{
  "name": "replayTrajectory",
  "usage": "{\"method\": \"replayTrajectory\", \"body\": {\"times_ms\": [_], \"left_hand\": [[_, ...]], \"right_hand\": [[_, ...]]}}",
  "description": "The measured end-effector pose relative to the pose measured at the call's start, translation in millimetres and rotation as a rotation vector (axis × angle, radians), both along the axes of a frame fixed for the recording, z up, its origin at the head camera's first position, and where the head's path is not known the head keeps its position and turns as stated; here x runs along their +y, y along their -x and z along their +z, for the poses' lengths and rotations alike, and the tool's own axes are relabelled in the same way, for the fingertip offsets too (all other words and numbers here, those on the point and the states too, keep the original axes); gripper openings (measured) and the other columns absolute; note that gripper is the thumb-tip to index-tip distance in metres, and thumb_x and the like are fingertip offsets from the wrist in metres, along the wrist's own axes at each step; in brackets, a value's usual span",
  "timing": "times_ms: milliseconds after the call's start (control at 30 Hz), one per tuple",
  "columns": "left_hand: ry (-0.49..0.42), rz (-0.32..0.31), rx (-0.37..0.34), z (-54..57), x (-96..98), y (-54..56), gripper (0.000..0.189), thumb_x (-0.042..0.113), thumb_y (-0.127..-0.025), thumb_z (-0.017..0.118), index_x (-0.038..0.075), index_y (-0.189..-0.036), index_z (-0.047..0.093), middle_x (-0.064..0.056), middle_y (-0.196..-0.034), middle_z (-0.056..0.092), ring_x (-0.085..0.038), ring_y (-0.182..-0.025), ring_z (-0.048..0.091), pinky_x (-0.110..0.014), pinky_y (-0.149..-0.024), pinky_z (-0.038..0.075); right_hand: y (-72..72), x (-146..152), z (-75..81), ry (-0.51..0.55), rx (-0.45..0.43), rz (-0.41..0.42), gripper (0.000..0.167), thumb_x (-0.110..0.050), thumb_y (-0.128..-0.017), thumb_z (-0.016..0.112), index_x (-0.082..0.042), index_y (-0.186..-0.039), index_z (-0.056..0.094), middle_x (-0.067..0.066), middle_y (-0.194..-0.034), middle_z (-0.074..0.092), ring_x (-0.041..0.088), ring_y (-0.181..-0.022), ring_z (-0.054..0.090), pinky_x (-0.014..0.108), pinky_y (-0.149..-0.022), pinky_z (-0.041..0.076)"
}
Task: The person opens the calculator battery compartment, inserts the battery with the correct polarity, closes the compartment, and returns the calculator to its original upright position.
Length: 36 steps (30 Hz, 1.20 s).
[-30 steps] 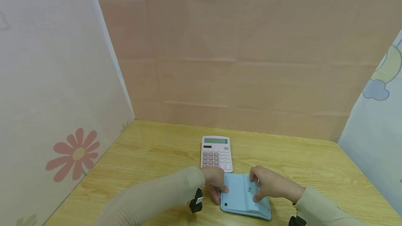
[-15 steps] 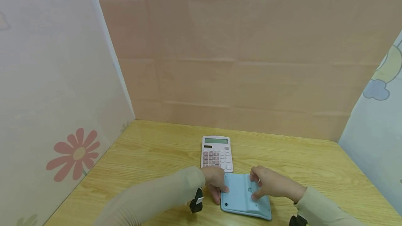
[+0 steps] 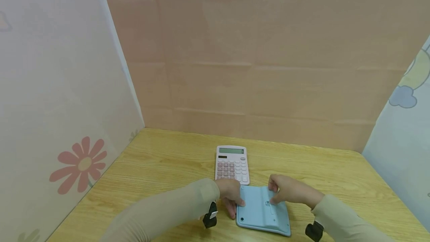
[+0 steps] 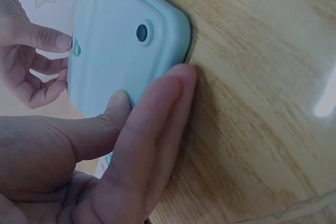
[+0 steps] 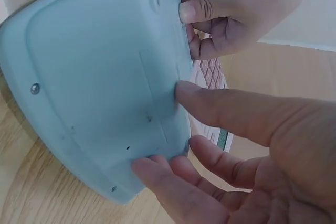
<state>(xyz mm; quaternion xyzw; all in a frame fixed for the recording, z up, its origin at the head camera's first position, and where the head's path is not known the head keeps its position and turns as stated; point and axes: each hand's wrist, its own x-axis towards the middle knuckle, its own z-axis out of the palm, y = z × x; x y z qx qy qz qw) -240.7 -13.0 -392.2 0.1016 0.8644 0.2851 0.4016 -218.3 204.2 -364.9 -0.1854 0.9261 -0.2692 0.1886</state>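
A light blue calculator [image 3: 253, 208] lies face down on the table, its ridged back, battery cover and small latch showing. My left hand [image 3: 230, 195] grips its left edge. In the left wrist view the thumb [image 4: 119, 100] presses on the back while the fingers run along the side. My right hand [image 3: 290, 189] touches the far right part of the back. Its thumb [image 5: 191, 93] rests beside the battery cover's line in the right wrist view, with another fingertip [image 5: 144, 166] on the surface near a small hole. The calculator's keys and screen are hidden underneath.
Just beyond the blue calculator, a pink calculator [image 3: 231, 165] lies face up with 0 on its display. The wooden table [image 3: 178, 156] meets a plain tan backdrop [image 3: 252, 66] behind and patterned side panels [image 3: 67, 85].
My right hand has slid away from me along the calculator's back, its thumb now close to the latch. The left hand and both calculators stay where they were.
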Motion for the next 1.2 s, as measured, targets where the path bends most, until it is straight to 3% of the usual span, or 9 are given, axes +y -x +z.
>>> {"method": "replayTrajectory", "body": {"times_ms": [633, 833, 1000, 1200], "left_hand": [[-0.003, 0.004, -0.008, 1.3, 0.2, 0.1, 0.029, 0.019, -0.090, 0.069, -0.005, -0.077, 0.059, -0.020, -0.066, 0.069, -0.032, -0.070, 0.072, -0.027, -0.075, 0.056], [-0.002, 0.013, -0.018, 2.2, 0.9, 0.5, 0.029, 0.018, -0.090, 0.069, -0.005, -0.076, 0.060, -0.020, -0.066, 0.069, -0.032, -0.071, 0.072, -0.027, -0.073, 0.056], [0.002, 0.010, -0.010, 4.3, 1.0, -1.0, 0.028, 0.018, -0.090, 0.069, -0.005, -0.076, 0.060, -0.020, -0.066, 0.069, -0.032, -0.070, 0.072, -0.027, -0.072, 0.056], [0.004, 0.010, -0.003, 4.2, 1.1, -1.7, 0.029, 0.018, -0.091, 0.069, -0.005, -0.076, 0.060, -0.020, -0.065, 0.069, -0.032, -0.070, 0.072, -0.027, -0.073, 0.056]], "right_hand": [[3.0, -15, 1.9, -0.139, -0.005, -0.072, 0.038, -0.001, -0.070, 0.084, -0.006, -0.086, 0.050, 0.006, -0.076, 0.047, 0.019, -0.070, 0.044, 0.031, -0.061, 0.035], [2.7, -3, -0.2, -0.015, -0.082, -0.065, 0.033, -0.006, -0.076, 0.080, -0.005, -0.092, 0.051, 0.006, -0.074, 0.047, 0.017, -0.065, 0.043, 0.027, -0.054, 0.036], [7.6, 17, -4.8, 0.163, -0.247, -0.022, 0.023, -0.012, -0.090, 0.068, -0.002, -0.100, 0.051, 0.007, -0.079, 0.047, 0.014, -0.059, 0.041, 0.024, -0.051, 0.037], [12.0, 38, -8.5, 0.150, -0.318, -0.119, 0.024, -0.015, -0.092, 0.065, 0.001, -0.101, 0.050, 0.013, -0.092, 0.051, 0.021, -0.074, 0.055, 0.037, -0.063, 0.053]]}}
